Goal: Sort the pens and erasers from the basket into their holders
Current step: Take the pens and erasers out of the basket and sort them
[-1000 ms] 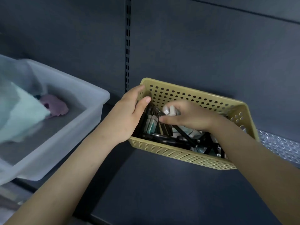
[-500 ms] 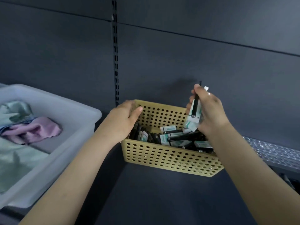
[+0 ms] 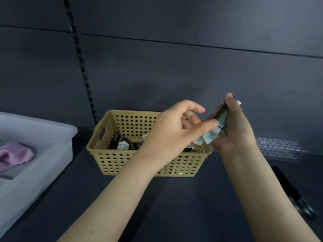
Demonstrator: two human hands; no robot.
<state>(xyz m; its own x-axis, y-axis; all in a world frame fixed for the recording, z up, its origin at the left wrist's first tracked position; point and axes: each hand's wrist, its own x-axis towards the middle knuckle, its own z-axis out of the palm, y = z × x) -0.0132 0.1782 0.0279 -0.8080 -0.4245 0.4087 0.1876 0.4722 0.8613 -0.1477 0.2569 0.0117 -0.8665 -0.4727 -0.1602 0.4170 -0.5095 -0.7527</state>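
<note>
A yellow perforated basket [image 3: 122,159] stands on the dark shelf and holds several black pens and wrapped erasers [image 3: 123,144]. Above its right end my right hand [image 3: 234,131] grips a small bundle: a black pen [image 3: 221,113] and white-and-green wrapped erasers [image 3: 212,136]. My left hand [image 3: 174,130] has come off the basket and hovers over it, with thumb and forefinger touching the bundle at its left side. Whether the left fingers pinch an item is hard to tell. No holders are in view.
A translucent white bin [image 3: 43,154] with a pink cloth [image 3: 15,155] sits at the left. Bubble wrap [image 3: 277,147] lies at the back right. Dark pen-like items [image 3: 297,198] lie on the shelf at the right. A slotted upright [image 3: 82,67] runs up the back wall.
My left hand left the basket's left rim and moved right to the bundle. My right hand lifted the pen and erasers out of the basket and holds them above its right end.
</note>
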